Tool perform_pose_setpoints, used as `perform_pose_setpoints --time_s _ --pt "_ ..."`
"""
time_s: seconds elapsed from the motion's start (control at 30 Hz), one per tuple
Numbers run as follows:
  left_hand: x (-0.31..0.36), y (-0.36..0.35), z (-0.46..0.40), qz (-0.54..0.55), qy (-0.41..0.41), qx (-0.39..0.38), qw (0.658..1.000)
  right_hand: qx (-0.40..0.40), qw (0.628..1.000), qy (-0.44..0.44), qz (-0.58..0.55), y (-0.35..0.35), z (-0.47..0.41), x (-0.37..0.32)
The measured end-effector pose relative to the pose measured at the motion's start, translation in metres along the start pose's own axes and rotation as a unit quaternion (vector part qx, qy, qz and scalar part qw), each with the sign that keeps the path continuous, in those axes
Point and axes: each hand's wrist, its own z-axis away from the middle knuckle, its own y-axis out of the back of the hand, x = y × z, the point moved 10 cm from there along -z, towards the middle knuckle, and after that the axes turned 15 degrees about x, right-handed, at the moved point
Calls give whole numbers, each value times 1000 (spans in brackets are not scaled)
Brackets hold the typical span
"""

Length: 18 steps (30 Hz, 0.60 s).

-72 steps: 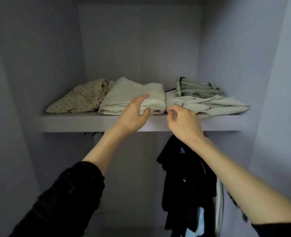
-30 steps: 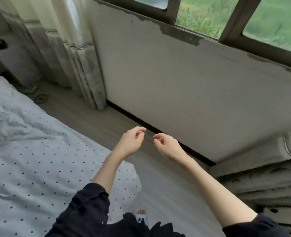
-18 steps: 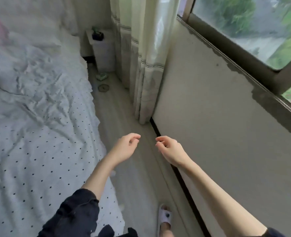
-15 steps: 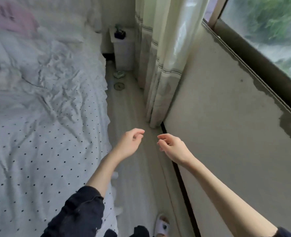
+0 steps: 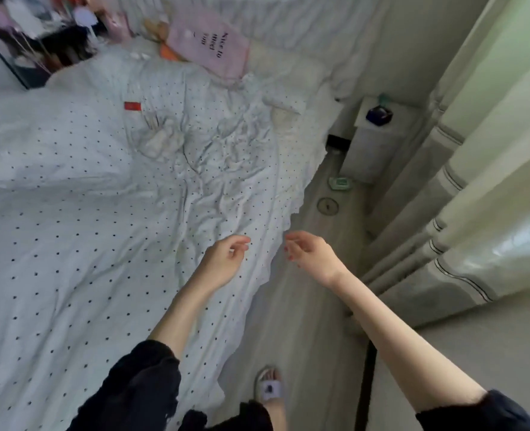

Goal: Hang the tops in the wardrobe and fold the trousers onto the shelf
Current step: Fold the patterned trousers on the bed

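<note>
My left hand (image 5: 221, 259) hangs over the edge of the bed with loosely curled fingers and holds nothing. My right hand (image 5: 309, 253) is beside it over the floor strip, fingers also relaxed and holding nothing. A pale crumpled garment (image 5: 161, 140) with a red label lies on the dotted white duvet (image 5: 71, 244) further up the bed. The wardrobe and its shelf are out of view.
A pink pillow (image 5: 211, 45) lies at the head of the bed. A small white nightstand (image 5: 372, 141) stands in the corner, with small objects on the floor (image 5: 327, 206) before it. Curtains (image 5: 475, 197) hang along the right. My slippered foot (image 5: 270, 390) stands on the narrow floor strip.
I turned away from the wardrobe shelf, past the window wall, to face the bed. Both hands left the folded trousers and stay raised with nothing in them.
</note>
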Motion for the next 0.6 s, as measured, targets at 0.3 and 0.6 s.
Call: perform_pose_setpoints --time_s 0.3,0.6 --pt "88 -9 -184 36 9 76 996 -63 997 41 19 48 -215 -60" --pt "115 -28 -353 110 114 265 951 -198 970 107 97 45 -433 -106"
